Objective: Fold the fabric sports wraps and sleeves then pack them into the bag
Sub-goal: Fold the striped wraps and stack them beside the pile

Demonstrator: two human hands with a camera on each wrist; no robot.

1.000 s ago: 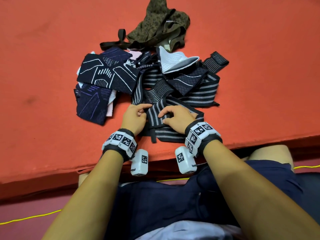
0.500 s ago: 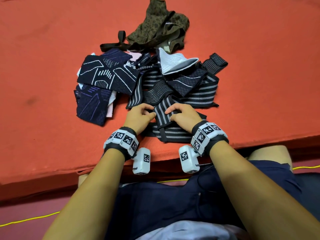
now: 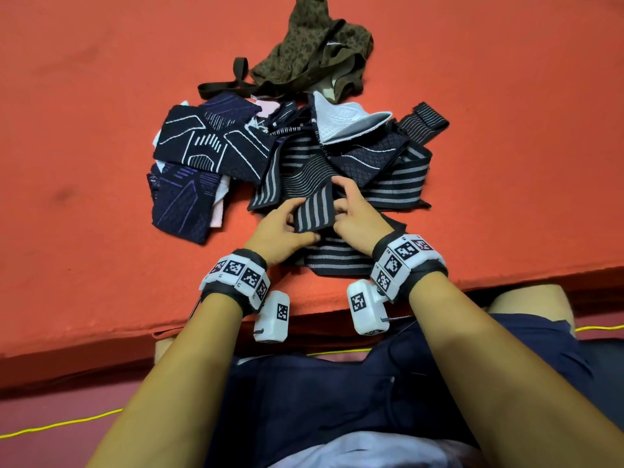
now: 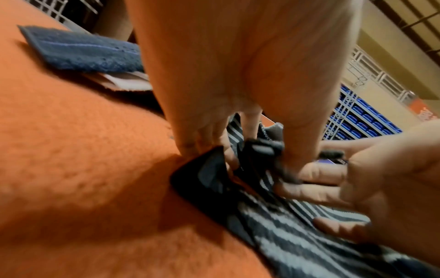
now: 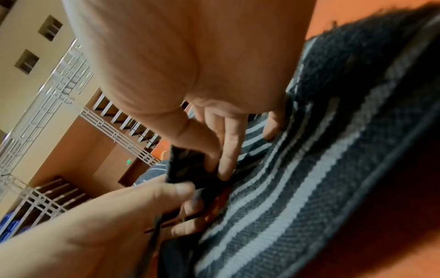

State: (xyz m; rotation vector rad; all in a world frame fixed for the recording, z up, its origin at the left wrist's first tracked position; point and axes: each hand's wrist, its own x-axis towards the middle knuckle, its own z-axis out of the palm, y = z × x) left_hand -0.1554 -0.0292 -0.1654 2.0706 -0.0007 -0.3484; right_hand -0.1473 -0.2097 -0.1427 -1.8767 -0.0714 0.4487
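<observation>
Head view, hands pinch striped wrap

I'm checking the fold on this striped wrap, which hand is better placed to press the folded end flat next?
Probably the right hand: its fingers already lie across the striped wrap beside the raised flap, while the left hand pinches that flap's other edge and should hold it.

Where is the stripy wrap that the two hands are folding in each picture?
Head view: the striped wrap is at centre, between the left hand and the right hand.
Left wrist view: it runs from the centre to the lower right.
Right wrist view: it fills the right half.
Shared landmark: the orange mat under it, seen in all three views.
</observation>
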